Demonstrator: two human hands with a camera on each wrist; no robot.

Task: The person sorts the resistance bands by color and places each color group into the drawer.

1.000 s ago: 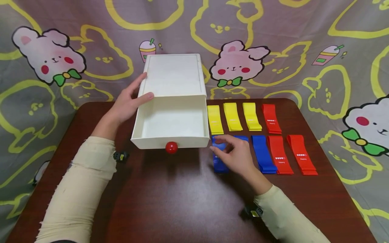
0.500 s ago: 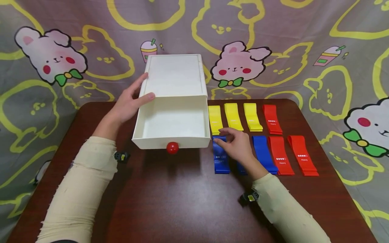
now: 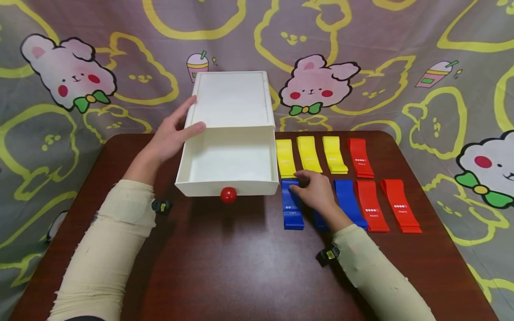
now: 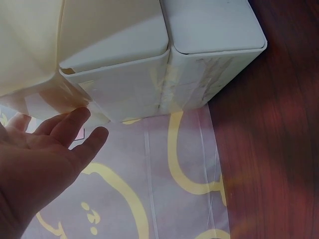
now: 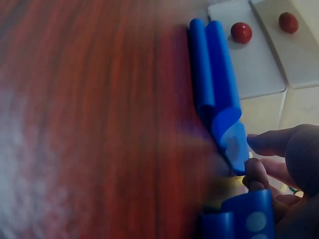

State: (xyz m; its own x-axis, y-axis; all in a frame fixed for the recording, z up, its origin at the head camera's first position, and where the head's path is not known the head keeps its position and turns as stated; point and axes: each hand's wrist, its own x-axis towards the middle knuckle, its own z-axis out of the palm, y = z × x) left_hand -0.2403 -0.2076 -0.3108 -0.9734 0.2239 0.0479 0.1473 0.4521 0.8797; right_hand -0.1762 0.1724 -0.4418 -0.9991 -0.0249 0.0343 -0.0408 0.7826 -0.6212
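A white drawer unit (image 3: 233, 98) stands at the back of the table, its top drawer (image 3: 226, 189) pulled out and showing a bare inside. My left hand (image 3: 170, 136) rests on the unit's left side, thumb over the top's front edge and fingers fairly straight along the wall. My right hand (image 3: 315, 191) hovers at the far end of the leftmost folded blue resistance band (image 3: 293, 211), thumb and forefinger apart beside its end. In the right wrist view, whether the fingertips touch that blue band is unclear. A second blue band (image 3: 320, 221) lies mostly hidden beneath this hand.
A third blue band (image 3: 348, 205) lies right of the hand. Several folded yellow bands (image 3: 309, 154) and red bands (image 3: 371, 205) lie in rows around it. Lower drawers with red knobs (image 5: 241, 33) sit under the open one. A patterned curtain (image 3: 361, 44) hangs behind the table.
My right hand has moved slightly right and toward the far end of the blue bands, uncovering more of the leftmost one. The left hand and the drawer stay as they were.
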